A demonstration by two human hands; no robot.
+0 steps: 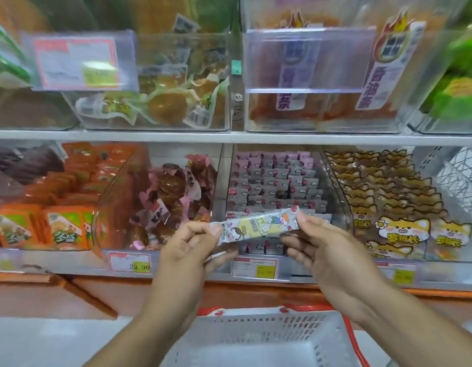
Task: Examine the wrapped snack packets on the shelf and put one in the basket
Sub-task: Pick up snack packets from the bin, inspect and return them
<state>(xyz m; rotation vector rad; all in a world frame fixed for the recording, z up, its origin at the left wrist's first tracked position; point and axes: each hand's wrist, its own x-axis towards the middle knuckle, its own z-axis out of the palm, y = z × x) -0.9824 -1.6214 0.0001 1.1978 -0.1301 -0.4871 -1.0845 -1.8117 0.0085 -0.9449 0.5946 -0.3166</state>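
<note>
Nearest us, at 6 o'clock, sits a white slotted basket (258,337) with red handles. Above it we hold a long snack packet (258,223), yellow and white with cartoon figures, stretched between both hands and tilted up toward 2 o'clock. Our left hand (187,247) pinches its lower end with curled fingers (216,230); our right hand (327,250) pinches the upper end likewise. Behind the packet, at 12 o'clock, a clear bin (282,181) on the lower shelf holds rows of pink-and-grey packets. At 3 o'clock lie cat-face packets (404,229); at 9 o'clock, orange packets (68,229). Price tags (130,263) line the shelf edge.
</note>
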